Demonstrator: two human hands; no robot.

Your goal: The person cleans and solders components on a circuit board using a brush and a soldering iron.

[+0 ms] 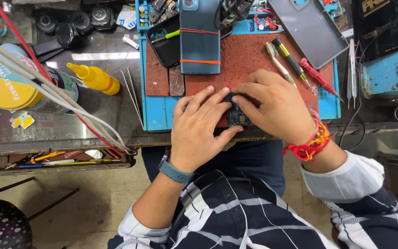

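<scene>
Both my hands meet over a small blue circuit board (238, 117) at the front edge of the blue work mat (155, 108). My left hand (199, 129) holds the board from the left, its fingertips on a dark part at the board's top. My right hand (275, 106) pinches the same spot from the right, with red threads around its wrist. Most of the board is hidden by my fingers. A phone (200, 39) bound with two orange rubber bands lies face down beyond the hands on the red pad (247, 60).
Screwdrivers (291, 60) and a red-handled tool (318, 76) lie right of the pad, tweezers (352, 69) further right. A phone back cover (309, 27) sits at the top. A yellow squeeze bottle (93, 77), tape rolls (5, 85) and cables (56, 99) occupy the left.
</scene>
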